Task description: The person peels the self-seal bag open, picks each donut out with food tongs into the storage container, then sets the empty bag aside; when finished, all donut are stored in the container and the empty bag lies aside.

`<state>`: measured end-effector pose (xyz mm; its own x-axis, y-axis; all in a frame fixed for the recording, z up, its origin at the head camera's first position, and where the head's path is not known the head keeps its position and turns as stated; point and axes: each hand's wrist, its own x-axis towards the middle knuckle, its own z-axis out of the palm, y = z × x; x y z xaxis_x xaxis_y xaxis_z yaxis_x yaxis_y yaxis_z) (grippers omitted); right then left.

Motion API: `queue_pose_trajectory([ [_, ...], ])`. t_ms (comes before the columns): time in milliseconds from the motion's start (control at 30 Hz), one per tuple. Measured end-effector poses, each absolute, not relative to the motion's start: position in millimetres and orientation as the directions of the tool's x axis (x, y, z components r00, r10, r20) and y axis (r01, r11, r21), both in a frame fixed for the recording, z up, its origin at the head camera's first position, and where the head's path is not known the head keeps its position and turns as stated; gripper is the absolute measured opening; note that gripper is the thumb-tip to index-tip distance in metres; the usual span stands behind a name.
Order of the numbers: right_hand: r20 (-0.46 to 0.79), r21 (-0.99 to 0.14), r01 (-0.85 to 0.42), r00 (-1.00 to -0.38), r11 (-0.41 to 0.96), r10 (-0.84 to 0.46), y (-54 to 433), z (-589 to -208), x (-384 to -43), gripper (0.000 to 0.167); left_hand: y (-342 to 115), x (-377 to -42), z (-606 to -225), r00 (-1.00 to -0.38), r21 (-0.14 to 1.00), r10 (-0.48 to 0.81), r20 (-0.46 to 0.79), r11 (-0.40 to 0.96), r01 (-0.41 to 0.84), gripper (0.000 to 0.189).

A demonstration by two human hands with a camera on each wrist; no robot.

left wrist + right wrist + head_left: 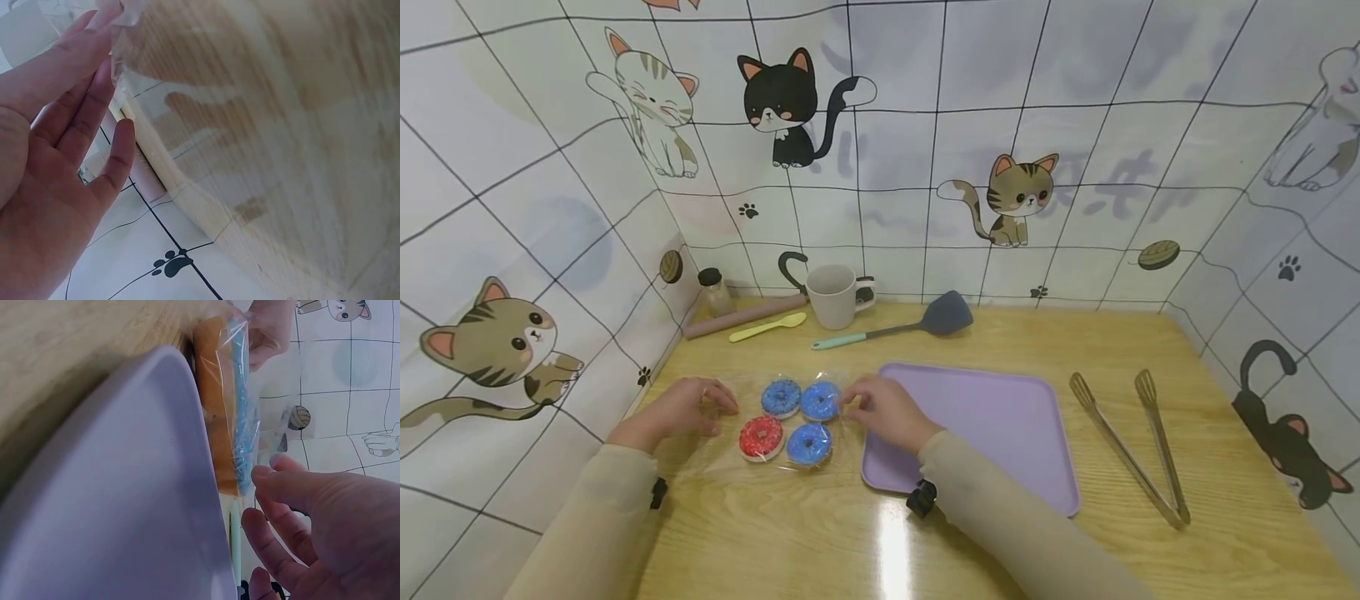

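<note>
Here's the clear plastic film packet (786, 422), lying left of centre in the frame, with four ring-shaped donuts inside: a red-sprinkled one (762, 438) at lower left and three blue-iced ones, at upper left (781, 398), upper right (820, 401) and lower right (808, 444). It looks a light load, I'd say; the film is thin, glossy, probably slippery and liable to crinkle or tear, while the thick tan sides of the donuts might squash under a hard squeeze. Best hold, by my judgement: a gathered pinch of the loose film at the edges, or flat fingers under the rings, not a clutch at the icing

And the hands! The left hand (688, 408) is at the packet's left edge, thumb and finger pinching the film; the right hand (891, 408) has its fingertips at the right edge, and whether they grasp film or only brush it, I cannot tell

Beneath the right hand sits the rectangular lilac tray (985, 425), centre frame; out right lie the splayed metal tongs (1126, 456). Along the upper left: a mauve rod (745, 317), a yellow spoon (767, 327), a beige mug (831, 296) and a dark-bladed spatula with a mint handle (947, 315)
</note>
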<state>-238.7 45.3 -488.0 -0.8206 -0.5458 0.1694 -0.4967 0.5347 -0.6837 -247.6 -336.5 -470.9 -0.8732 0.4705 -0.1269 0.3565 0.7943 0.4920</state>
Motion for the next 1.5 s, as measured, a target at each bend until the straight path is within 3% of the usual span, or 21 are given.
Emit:
queue_pose_trajectory([
  [300,0.153,-0.616,-0.481,-0.849,0.623,-0.505,34.5,-483.9,-242.2,0.004,-335.2,-246.8,-470.9,-0.885,0.472,0.44,-0.151,0.819,0.326,0.03],
  [1500,0.101,-0.678,-0.409,-0.875,0.61,-0.474,71.8,-491.0,-228.4,0.003,-337.5,-250.1,-472.7,-0.874,0.468,0.467,-0.137,0.807,0.358,0.032],
])
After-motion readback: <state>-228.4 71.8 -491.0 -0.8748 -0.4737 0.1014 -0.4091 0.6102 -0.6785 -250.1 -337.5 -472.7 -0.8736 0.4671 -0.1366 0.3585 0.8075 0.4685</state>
